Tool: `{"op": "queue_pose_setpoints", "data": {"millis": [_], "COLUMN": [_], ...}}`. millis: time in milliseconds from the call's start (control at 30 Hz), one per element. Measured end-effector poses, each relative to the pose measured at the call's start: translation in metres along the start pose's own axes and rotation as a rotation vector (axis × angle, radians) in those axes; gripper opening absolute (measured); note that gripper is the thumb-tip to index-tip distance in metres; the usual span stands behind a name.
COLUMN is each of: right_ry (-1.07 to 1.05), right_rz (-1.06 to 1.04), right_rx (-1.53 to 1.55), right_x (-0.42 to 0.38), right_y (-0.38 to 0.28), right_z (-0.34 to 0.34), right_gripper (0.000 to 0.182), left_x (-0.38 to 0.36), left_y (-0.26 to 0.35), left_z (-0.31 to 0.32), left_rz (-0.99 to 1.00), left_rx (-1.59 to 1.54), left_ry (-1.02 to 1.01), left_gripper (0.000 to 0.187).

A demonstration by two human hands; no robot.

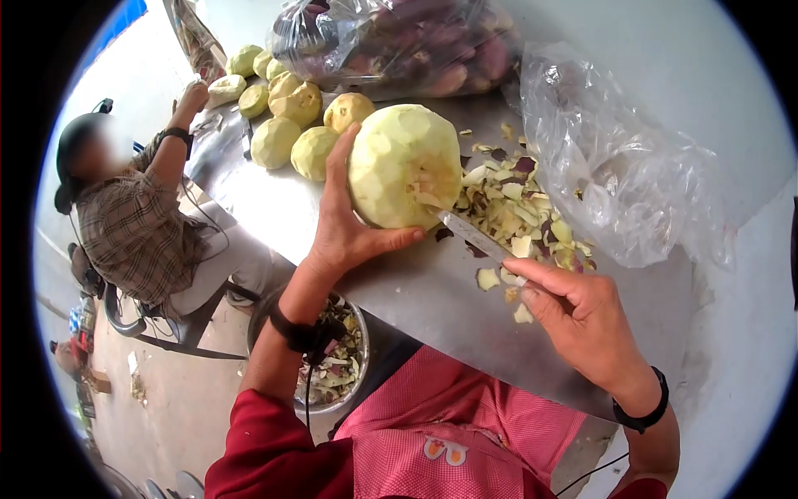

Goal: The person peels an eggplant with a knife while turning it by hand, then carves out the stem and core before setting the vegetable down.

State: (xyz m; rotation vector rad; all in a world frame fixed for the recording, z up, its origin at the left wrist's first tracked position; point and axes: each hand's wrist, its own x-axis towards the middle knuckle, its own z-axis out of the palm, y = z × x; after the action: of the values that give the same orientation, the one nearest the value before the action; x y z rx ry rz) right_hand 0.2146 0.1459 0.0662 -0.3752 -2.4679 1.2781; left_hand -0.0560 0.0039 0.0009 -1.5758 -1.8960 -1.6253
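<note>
A large peeled round eggplant [399,162], pale green with flat cut facets, is above the metal table. My left hand [349,216] grips it from the left and below, thumb along its lower edge and fingers up its side. In my right hand [573,312] is a knife [475,235], its handle mostly hidden in my closed fingers. The knife's tip touches the eggplant's lower right, beside a rough, brownish cut patch. Pale and purple peelings [515,204] lie heaped on the table just to the right.
Several smaller peeled eggplants [276,141] sit at the back left. Behind is a plastic bag of purple eggplants [399,46]; a crumpled clear bag [615,166] lies at right. A metal bowl of scraps [363,366] stands below the table edge [499,366]. A person [137,216] sits at left.
</note>
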Motion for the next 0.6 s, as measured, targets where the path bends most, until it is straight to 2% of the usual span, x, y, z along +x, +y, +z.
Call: {"op": "queue_pose_setpoints", "data": {"millis": [200, 267, 333, 400, 467, 533, 567, 600], "right_ry": [-0.062, -0.101, -0.121, -0.044, 0.027, -0.037, -0.116, -0.111], "right_rz": [-0.027, -0.002, -0.035, -0.069, -0.103, 0.106, 0.236, 0.241], "right_rx": [-0.173, -0.188, -0.227, -0.202, -0.176, 0.413, 0.576, 0.576], "right_x": [0.02, 0.03, 0.038, 0.038, 0.032, 0.024, 0.018, 0.016], "right_y": [-0.012, -0.017, -0.023, -0.017, -0.007, -0.009, -0.013, -0.017], "right_z": [-0.003, -0.003, 0.002, 0.023, 0.048, 0.066, 0.066, 0.069], "right_gripper": [0.028, 0.028, 0.033, 0.034, 0.035, 0.044, 0.05, 0.05], "left_x": [0.0, 0.0, -0.001, 0.0, 0.0, -0.002, -0.002, -0.003], "left_y": [0.0, -0.001, -0.004, -0.003, 0.0, -0.004, -0.005, -0.003], "left_z": [0.0, -0.001, 0.0, 0.0, -0.001, -0.002, -0.002, 0.0], "left_rz": [0.006, 0.084, 0.078, 0.077, -0.083, -0.018, 0.047, 0.046], "left_rx": [-0.004, 0.098, 0.085, 0.072, -0.006, 0.055, 0.114, 0.108], "left_ry": [-0.022, -0.015, -0.015, -0.015, -0.001, 0.0, -0.002, -0.006], "left_gripper": [0.134, 0.134, 0.134, 0.134, 0.136, 0.135, 0.135, 0.135]}}
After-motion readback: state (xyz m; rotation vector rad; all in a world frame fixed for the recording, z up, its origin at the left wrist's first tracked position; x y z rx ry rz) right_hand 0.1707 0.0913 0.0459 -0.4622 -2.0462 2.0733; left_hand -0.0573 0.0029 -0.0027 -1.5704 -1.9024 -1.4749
